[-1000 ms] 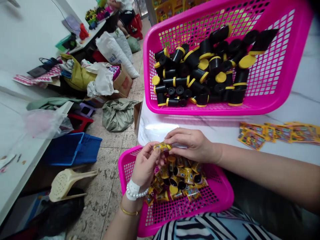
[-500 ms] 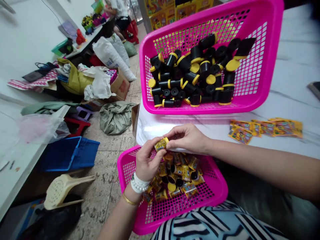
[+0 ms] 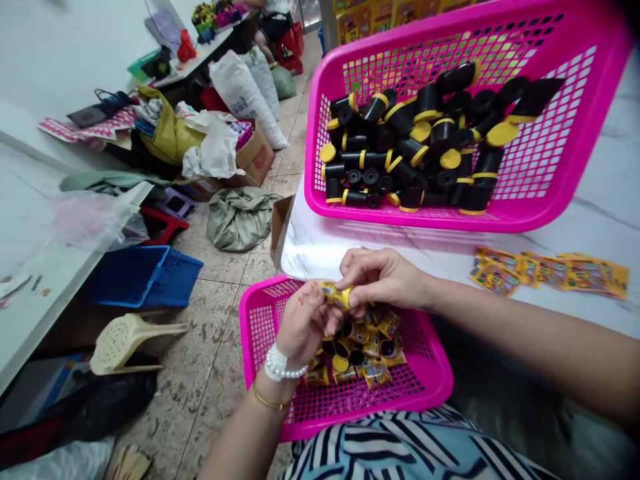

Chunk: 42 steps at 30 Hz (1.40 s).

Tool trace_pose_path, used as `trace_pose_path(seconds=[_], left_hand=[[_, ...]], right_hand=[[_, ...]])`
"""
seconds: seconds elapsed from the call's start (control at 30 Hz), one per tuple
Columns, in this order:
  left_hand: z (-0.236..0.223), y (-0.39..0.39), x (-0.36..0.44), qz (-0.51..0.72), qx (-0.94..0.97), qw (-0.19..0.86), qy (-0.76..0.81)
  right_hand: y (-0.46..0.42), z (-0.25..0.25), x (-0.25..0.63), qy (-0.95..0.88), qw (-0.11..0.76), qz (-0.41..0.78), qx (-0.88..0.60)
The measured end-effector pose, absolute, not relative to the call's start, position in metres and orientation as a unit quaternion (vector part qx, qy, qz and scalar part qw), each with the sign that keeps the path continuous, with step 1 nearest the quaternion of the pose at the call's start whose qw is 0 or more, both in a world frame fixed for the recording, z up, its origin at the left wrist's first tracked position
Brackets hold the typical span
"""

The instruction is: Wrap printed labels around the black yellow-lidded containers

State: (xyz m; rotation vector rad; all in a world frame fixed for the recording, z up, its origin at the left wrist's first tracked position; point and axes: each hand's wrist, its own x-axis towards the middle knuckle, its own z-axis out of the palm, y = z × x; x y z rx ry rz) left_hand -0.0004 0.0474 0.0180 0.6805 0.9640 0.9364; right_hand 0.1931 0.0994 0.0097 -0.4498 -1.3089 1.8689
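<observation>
My left hand and my right hand pinch the same small yellow-labelled cylinder from either end, just above a pink basket on my lap. That basket holds several labelled cylinders. A larger pink basket on the white table is heaped with black cylinders with yellow caps. A row of yellow stickers lies on the table to the right of my right hand.
On the floor to the left are a blue crate, a grey-green sack, a cream plastic stool, a cardboard box and white bags. A second white table runs along the left. Another person sits at the far end.
Both hands stay on the small cylinder and have turned it a little between the fingers. The camera view has shifted slightly to the left.
</observation>
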Motion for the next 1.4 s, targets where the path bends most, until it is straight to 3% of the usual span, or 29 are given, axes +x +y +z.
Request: trace_pose_path(seconds=[0.17, 0.57, 0.73, 0.83, 1.03, 1.13, 1.27, 1.4], left_hand=[[0.012, 0.044, 0.005, 0.427, 0.281, 0.756, 0.409], [0.016, 0.040, 0.013, 0.434, 0.257, 0.738, 0.449], [0.015, 0.036, 0.011, 0.417, 0.235, 0.772, 0.418], [0.015, 0.031, 0.008, 0.415, 0.234, 0.766, 0.430], [0.011, -0.001, -0.012, 0.368, 0.256, 0.786, 0.426], [0.001, -0.016, -0.030, 0.344, 0.282, 0.748, 0.492], [-0.013, -0.014, -0.050, 0.351, 0.339, 0.658, 0.574], [-0.016, 0.000, -0.054, 0.345, 0.509, 0.405, 0.676]], right_hand=[[0.095, 0.014, 0.195, -0.518, 0.363, 0.756, -0.168], [0.096, 0.011, 0.194, -0.615, 0.407, 0.646, -0.196], [0.093, 0.011, 0.195, -0.608, 0.409, 0.657, -0.174], [0.091, 0.012, 0.191, -0.680, 0.390, 0.600, -0.162], [0.044, 0.010, 0.176, -0.766, 0.446, 0.436, -0.156], [0.022, 0.016, 0.182, -0.823, 0.413, 0.345, -0.180], [0.042, 0.022, 0.205, -0.794, 0.423, 0.180, -0.399], [0.086, 0.010, 0.217, -0.755, 0.348, 0.120, -0.542]])
